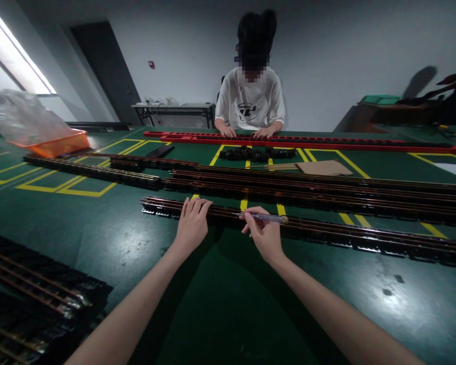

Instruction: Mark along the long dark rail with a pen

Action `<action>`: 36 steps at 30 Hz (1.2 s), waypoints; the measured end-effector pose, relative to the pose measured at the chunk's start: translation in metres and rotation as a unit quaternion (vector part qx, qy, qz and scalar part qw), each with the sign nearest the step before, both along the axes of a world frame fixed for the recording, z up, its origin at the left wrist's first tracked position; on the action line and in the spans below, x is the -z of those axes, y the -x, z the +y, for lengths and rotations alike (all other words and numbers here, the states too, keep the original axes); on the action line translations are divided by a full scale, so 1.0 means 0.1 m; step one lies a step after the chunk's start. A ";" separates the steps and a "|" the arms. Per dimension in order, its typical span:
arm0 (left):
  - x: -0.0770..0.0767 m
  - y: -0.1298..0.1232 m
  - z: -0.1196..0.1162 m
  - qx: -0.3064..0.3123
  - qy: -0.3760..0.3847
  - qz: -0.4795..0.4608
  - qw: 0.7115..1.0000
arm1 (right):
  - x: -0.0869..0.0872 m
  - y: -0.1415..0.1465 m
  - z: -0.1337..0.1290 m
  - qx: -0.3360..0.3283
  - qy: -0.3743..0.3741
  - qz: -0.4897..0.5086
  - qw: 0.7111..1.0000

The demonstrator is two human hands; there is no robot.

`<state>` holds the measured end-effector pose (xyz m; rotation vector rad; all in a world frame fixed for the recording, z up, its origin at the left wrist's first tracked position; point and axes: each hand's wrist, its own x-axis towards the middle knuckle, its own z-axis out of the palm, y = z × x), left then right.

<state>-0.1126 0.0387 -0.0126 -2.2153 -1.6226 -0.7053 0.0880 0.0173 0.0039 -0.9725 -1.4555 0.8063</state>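
Note:
A long black strip with copper-coloured rods (327, 232) runs across the green table (228, 304) in front of me. My left hand (193, 223) rests on this strip near its left end, fingers spread a little and holding nothing. In my right hand (264, 233) is a slim pen-like tool (271, 218), gripped between thumb and fingers. Its thin tip points left, over the strip. Whether the tip touches the strip I cannot tell.
Behind lie more dark strips (327, 190), a cardboard piece (325, 168), black parts (243, 154) and a red rail (307, 143). A person (251, 101) sits opposite, hands on the rail. An orange basket (61, 144) stands left; strips (34, 279) lie front left.

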 end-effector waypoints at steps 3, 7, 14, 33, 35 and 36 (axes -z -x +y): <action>0.00 0.00 0.00 0.005 0.001 -0.002 1.000 | 0.00 0.00 0.00 -0.018 0.003 -0.007 1.000; 0.02 0.02 0.02 0.028 0.007 -0.011 1.000 | 0.00 0.00 0.00 -0.025 0.005 -0.016 1.000; 0.02 0.04 0.03 0.044 0.035 -0.027 0.998 | 0.00 0.00 0.01 -0.019 0.008 -0.013 1.000; -0.02 -0.03 0.01 0.003 0.014 0.020 1.000 | 0.00 0.01 0.02 -0.023 0.013 -0.009 1.000; -0.02 -0.04 0.01 0.002 0.013 0.019 1.000 | 0.01 0.01 0.02 -0.020 0.011 -0.011 1.000; -0.02 -0.05 0.01 0.003 0.012 0.019 1.000 | 0.02 0.01 0.02 -0.020 0.011 -0.014 1.000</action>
